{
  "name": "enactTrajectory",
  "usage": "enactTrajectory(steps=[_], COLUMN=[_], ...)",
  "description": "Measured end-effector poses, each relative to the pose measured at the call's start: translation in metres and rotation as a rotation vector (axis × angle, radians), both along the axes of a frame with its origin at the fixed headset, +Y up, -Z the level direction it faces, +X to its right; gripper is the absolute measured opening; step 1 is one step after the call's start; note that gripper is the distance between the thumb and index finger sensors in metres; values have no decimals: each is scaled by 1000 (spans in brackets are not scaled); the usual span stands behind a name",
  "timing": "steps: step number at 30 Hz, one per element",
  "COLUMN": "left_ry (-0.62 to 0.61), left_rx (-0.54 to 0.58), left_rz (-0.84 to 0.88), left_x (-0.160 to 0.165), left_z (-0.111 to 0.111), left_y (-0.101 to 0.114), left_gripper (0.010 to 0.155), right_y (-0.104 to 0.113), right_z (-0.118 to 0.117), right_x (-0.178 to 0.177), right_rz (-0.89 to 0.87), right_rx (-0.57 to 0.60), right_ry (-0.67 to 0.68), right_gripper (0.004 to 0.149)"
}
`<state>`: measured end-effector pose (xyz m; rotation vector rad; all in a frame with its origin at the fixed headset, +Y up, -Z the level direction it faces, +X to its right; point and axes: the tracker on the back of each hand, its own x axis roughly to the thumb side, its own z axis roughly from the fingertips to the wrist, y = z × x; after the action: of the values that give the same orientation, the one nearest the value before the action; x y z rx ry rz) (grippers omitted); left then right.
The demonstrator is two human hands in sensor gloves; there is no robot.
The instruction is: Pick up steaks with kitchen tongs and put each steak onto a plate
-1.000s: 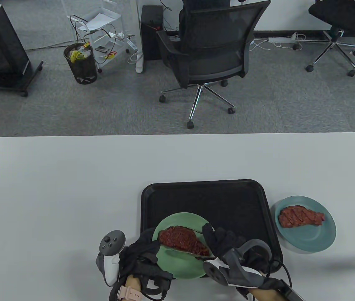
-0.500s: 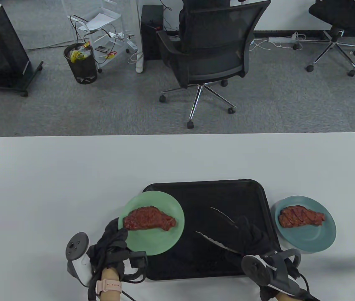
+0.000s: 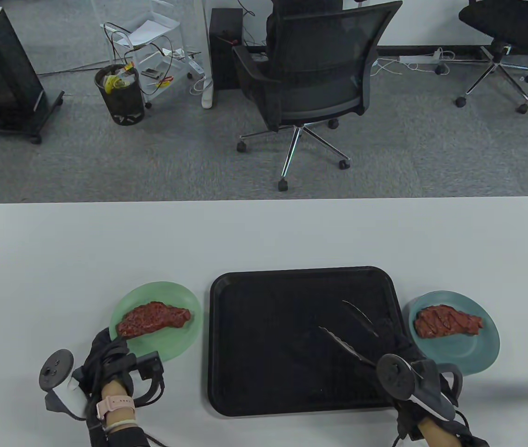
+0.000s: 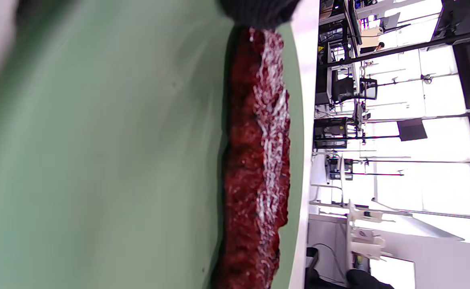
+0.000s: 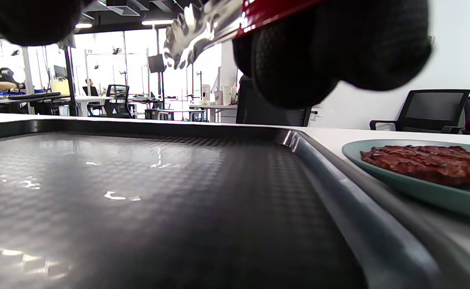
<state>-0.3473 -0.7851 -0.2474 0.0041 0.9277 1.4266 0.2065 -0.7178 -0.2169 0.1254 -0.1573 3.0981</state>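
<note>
Gripping the green plate (image 3: pixel 170 347) rim with my left hand (image 3: pixel 107 358), a steak (image 3: pixel 154 317) just beyond it; my right hand (image 3: pixel 396 344) grips open tongs (image 3: pixel 347 333). Steak seems floppy; clamp mid-body.

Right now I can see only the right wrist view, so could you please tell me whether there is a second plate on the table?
Observer: Yes, a green plate sits on the table to the left of the black tray, fully off it.
Operator: Thank you. Does it carry a steak?
Observer: It does. One steak lies across it.
Operator: And is the left hand clear of that plate?
Observer: No, the left hand holds the plate at its near rim.
</note>
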Motion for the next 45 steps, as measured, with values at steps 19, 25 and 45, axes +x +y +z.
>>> enactTrajectory(steps=[19,25,45], left_ry=[-300,-366,-568], left_rx=[-482,-609,383], left_rz=[-1001,-1161,-552], left_x=[31,42,198], left_z=[-30,-33,-8], left_y=[33,45,63], left_gripper=[63,65,67], right_y=[-9,-10,-1], right_z=[-1,-3,4], right_x=[-6,-9,-5], right_rz=[54,68,30], right_rx=[-38,-58,-54], right_ry=[26,35,26], right_gripper=[96,96,97])
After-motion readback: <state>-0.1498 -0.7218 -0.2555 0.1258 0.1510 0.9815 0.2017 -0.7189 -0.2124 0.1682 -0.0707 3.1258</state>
